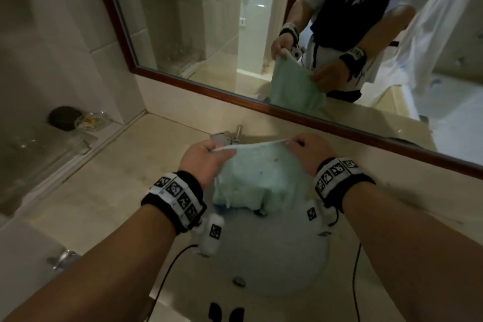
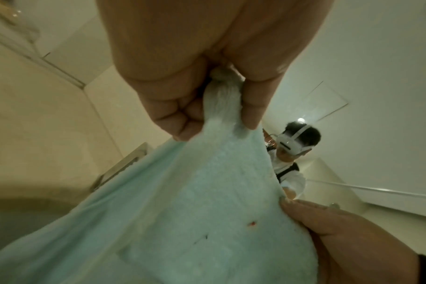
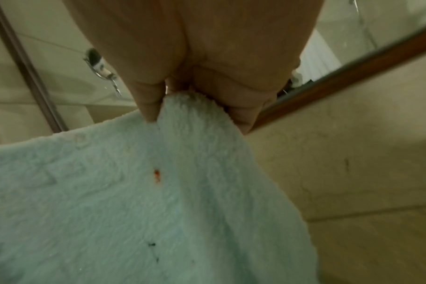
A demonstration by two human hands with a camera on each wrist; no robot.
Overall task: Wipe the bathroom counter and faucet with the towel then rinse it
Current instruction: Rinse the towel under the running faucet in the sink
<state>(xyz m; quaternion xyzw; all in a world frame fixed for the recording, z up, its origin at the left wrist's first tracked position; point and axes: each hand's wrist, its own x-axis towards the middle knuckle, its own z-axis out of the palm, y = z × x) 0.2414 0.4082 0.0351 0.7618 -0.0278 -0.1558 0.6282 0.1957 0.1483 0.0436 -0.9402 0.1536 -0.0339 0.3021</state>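
A pale green towel (image 1: 258, 178) hangs spread out above the sink basin (image 1: 274, 264), held by its top edge. My left hand (image 1: 206, 157) pinches the towel's upper left corner, and my right hand (image 1: 305, 149) pinches the upper right corner. In the left wrist view the fingers (image 2: 178, 115) curl round a bunched corner of the towel (image 2: 195, 221). The right wrist view shows the right hand's fingers (image 3: 241, 115) gripping the towel (image 3: 134, 201), which carries small red and dark specks. The chrome faucet (image 1: 230, 137) stands behind the towel, partly hidden. The beige counter (image 1: 104, 191) surrounds the basin.
A wood-framed mirror (image 1: 235, 91) runs along the back of the counter and reflects me and the towel. A glass dish (image 1: 91, 120) and a dark round object (image 1: 62, 117) sit on a shelf at the left. Cables (image 1: 167, 274) hang from my wrists over the basin.
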